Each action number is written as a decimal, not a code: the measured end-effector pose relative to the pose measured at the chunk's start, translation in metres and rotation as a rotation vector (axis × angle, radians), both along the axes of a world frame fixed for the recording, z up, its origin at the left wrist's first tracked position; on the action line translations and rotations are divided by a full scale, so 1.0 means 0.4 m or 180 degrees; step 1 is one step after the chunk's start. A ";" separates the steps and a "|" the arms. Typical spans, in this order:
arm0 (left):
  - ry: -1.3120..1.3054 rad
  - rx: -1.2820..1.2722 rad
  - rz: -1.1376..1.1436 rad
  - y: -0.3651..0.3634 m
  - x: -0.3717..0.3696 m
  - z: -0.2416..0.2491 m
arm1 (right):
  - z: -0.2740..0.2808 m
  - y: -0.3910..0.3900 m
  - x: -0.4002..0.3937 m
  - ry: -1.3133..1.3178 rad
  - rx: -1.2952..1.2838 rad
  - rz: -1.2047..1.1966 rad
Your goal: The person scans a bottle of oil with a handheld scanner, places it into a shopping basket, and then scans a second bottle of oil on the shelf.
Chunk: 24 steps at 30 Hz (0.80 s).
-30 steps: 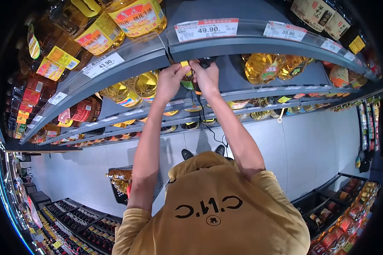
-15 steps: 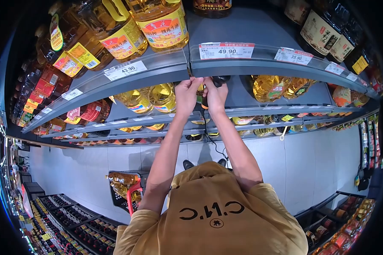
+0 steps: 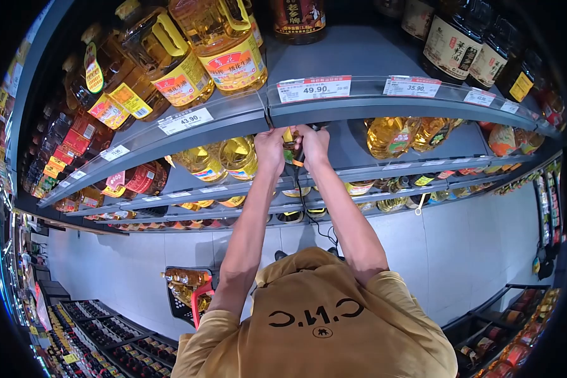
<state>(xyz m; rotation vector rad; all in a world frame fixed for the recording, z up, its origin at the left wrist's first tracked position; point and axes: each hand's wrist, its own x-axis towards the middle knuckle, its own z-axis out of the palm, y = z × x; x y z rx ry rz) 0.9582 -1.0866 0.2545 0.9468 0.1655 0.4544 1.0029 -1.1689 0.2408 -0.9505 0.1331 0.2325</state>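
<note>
Oil bottle (image 3: 291, 146), the one with the yellow handle, sits on the second shelf down, tucked right under the edge of the shelf (image 3: 359, 104) above, between the two hands. Left hand (image 3: 269, 150) is curled closed around the yellow handle side of it, and the right hand (image 3: 314, 143) is wrapped on the other side, gripping the bottle too as far as I can tell, though the fingers are partly hidden under the shelf lip. Both arms are stretched up and forward, which makes sense since a big jug like that looks heavy and the slot is tight.

A black cable (image 3: 309, 208) hangs down from near the right hand; can't tell what it's attached to.

To the left on the same shelf are more yellow oil bottles (image 3: 223, 160), just beside the left hand. Up top, bigger jugs (image 3: 227, 50) with a 49.90 price tag (image 3: 314, 89) directly over the hands. Down on the floor near the left elbow there's a basket (image 3: 189, 296) with a red handle, holding more bottles.
</note>
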 end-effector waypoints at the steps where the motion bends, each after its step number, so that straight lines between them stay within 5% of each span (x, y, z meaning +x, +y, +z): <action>1: 0.0078 0.0010 0.0015 0.002 0.006 0.000 | 0.000 0.003 0.004 0.0015 0.0049 -0.0004; 7: -0.0013 -0.0091 0.0178 0.011 0.038 0.010 | 0.002 0.010 0.019 0.0282 0.0191 -0.0020; 15: 0.0523 0.0661 -0.0454 0.045 0.044 0.031 | 0.009 -0.026 0.023 0.0608 0.0861 0.0514; 17: 0.0240 0.0688 -0.0029 0.084 0.083 -0.034 | 0.026 -0.041 0.017 0.0634 0.1008 0.0578; 24: 0.0475 0.0806 -0.0164 0.036 0.046 0.067 | 0.029 -0.093 0.025 0.0854 0.1693 0.1036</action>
